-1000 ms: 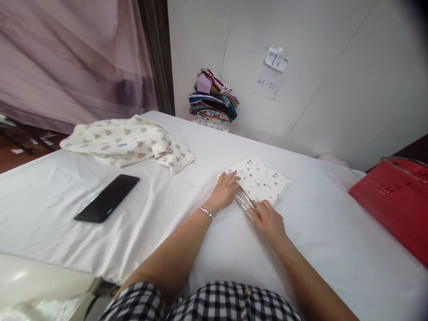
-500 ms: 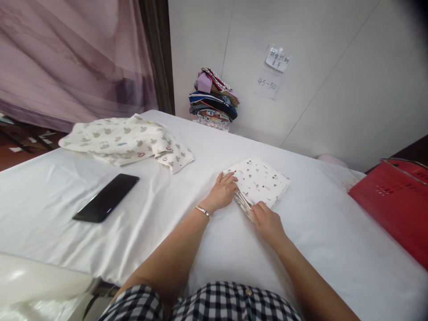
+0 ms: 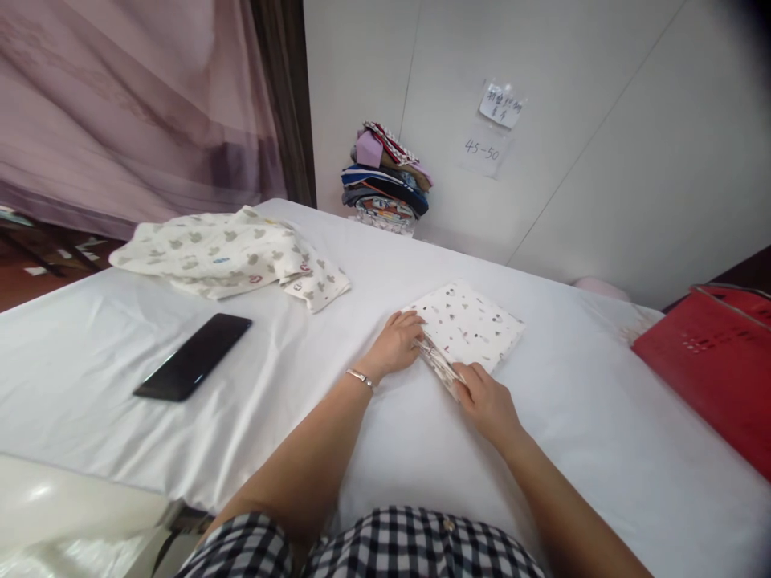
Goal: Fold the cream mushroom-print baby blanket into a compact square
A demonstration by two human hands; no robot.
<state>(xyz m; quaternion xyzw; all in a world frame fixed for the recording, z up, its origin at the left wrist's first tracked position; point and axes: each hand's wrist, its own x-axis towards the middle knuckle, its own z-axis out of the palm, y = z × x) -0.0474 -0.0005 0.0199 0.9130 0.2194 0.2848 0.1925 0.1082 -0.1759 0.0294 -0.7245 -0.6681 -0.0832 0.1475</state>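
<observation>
A folded white cloth (image 3: 473, 321) with small dark and coloured prints lies flat on the white-covered table (image 3: 560, 401). Its layered near edge faces me. My left hand (image 3: 396, 341), with a bracelet at the wrist, grips the left corner of that edge, fingers on top. At the edge's other end my right hand (image 3: 485, 397) pinches the layers, its thumb and fingers closed on them. The fingertips of both hands are partly hidden by the fabric.
A crumpled white cloth with grey prints (image 3: 222, 253) lies at the far left. Nearer me is a black phone-like slab (image 3: 193, 356). A red perforated basket (image 3: 711, 361) stands at right. Beyond the table, a stack of folded fabrics (image 3: 385, 181) rises against the wall.
My left hand has slid slightly left and toward me along the cloth's corner, its fingers curling in more. The right hand keeps its pinch almost in place.
</observation>
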